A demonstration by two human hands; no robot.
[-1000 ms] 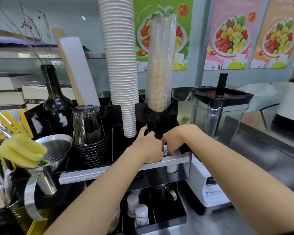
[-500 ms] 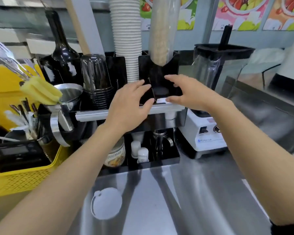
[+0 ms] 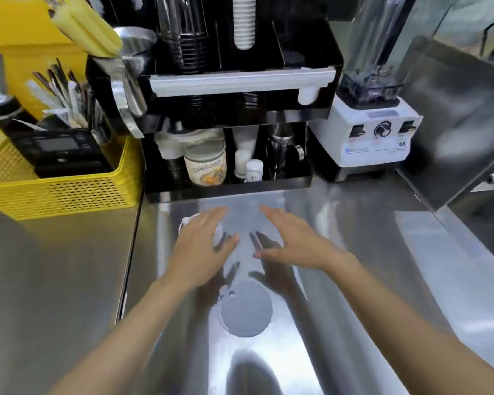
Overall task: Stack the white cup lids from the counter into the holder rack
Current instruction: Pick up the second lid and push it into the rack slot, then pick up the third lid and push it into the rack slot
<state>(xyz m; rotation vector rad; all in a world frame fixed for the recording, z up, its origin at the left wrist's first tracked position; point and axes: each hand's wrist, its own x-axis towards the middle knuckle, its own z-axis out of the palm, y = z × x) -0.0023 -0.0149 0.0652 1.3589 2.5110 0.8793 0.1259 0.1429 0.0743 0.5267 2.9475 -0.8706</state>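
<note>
Left hand [image 3: 203, 249] spread flat, fingers loose, grasping nothing yet, hovering low over a white cup lid [image 3: 187, 222] whose curved rim peeks out past the knuckles. Right hand [image 3: 290, 240] likewise released, palm down, fingers fanned, bare bench below it. Half a second ago both up at the black holder rack [image 3: 240, 67], fingertips at its front slot; now dropped to the bench, well clear of the rack. Judged from that: one placement finished, next pickup beginning.

Second lid [image 3: 245, 308] lying nearer the body, between the two forearms, untouched: thin round disc, matte white plastic, small sip tab on its upper left edge. Lid under the left hand mostly hidden, contact impossible to confirm.

Bench [image 3: 354, 280] brushed stainless steel, glossy, streaked with soft reflections of both arms. Rack glossy black panels, pale bar across the front, ribbed white cup stack [image 3: 243, 24] standing in one compartment. Beside it on the left a perforated yellow plastic basket [image 3: 69, 192]; on the right a white blender base [image 3: 371, 138] with a dial. Thin, slick lids on slick steel: likely needing a fingernail under the rim to lift.
</note>
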